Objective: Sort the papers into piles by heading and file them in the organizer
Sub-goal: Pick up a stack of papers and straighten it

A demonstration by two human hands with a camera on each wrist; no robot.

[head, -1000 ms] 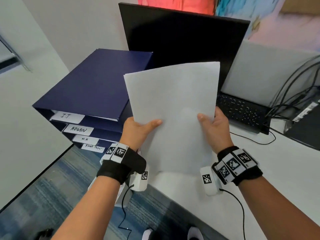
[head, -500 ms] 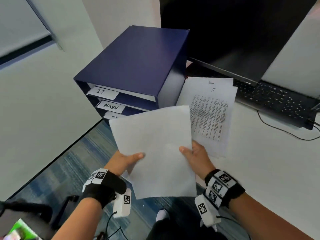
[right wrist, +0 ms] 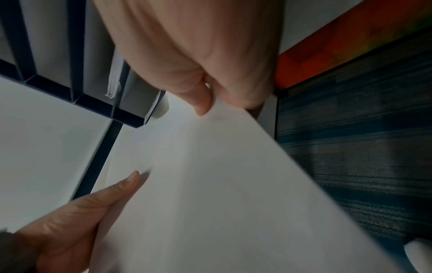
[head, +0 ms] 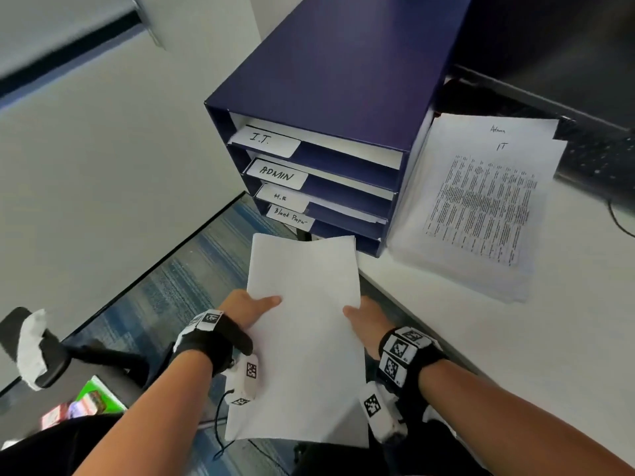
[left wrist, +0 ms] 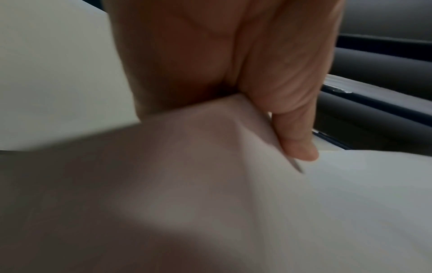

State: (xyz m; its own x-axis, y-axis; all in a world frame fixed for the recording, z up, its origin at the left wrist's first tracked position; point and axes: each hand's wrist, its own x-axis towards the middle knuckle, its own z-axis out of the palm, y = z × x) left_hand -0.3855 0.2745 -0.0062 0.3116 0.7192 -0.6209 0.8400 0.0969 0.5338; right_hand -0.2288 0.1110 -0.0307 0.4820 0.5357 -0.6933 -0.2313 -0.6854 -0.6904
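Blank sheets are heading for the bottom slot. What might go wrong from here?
1. The sheets bow along their far edge, so they could catch on the organizer shelf lip instead of sliding in.
2. The Blank Paper label juts over the slot mouth and may get bent.
3. Left hand and right hand grip only the side edges; the stack could fan out.

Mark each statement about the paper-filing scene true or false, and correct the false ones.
1. Both hands hold the blank sheet. True: left hand, right hand.
2. The organizer is red. False: dark blue.
3. The bottom label reads "Blank Paper". True.
4. The printed stack lies left of the organizer. False: right, on the desk.
5. The top label reads "ADMIN". False: "I.T."
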